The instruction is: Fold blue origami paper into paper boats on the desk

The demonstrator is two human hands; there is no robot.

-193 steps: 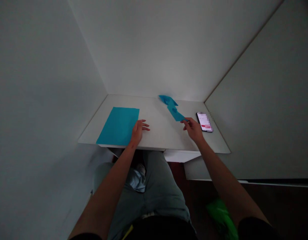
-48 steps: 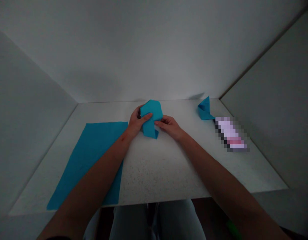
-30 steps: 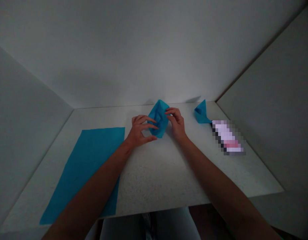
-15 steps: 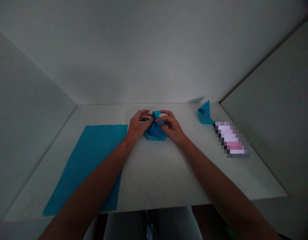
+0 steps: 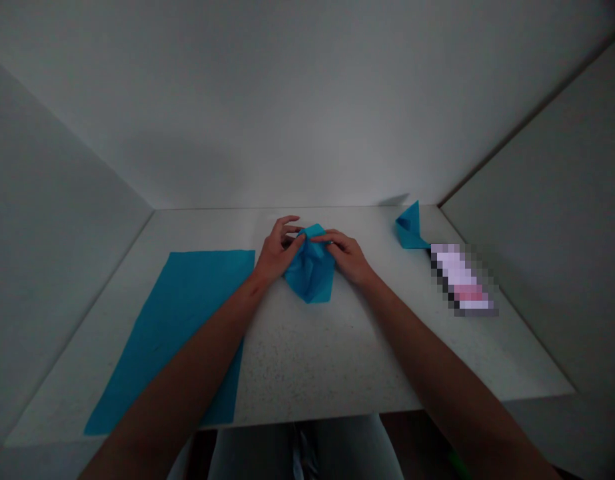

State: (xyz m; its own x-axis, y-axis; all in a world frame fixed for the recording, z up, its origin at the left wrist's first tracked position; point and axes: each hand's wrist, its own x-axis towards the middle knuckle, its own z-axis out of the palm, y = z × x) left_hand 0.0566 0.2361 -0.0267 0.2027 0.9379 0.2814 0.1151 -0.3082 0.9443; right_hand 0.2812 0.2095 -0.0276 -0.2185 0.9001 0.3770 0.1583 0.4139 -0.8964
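Between my hands, over the middle of the table, is a piece of folded blue paper (image 5: pixel 313 272) with creases and several loose flaps. My left hand (image 5: pixel 280 248) pinches its upper left edge between thumb and fingers. On the other side, my right hand (image 5: pixel 348 255) grips the upper right edge, its index finger reaching across the top fold. The back of the paper and some fingertips are hidden. Left of my hands lies a flat blue sheet (image 5: pixel 187 300), partly covered by my left forearm.
A folded blue paper boat (image 5: pixel 410 230) stands at the back right of the white table (image 5: pixel 307 360). A phone (image 5: pixel 460 277) with a blurred-out screen lies beside it. Walls enclose the back and both sides, and the table's front edge is close to my lap.
The folded paper has opened wider, and its lower part now hangs nearer to me. My right hand's fingers have shifted along its upper edge. My left hand has barely moved.
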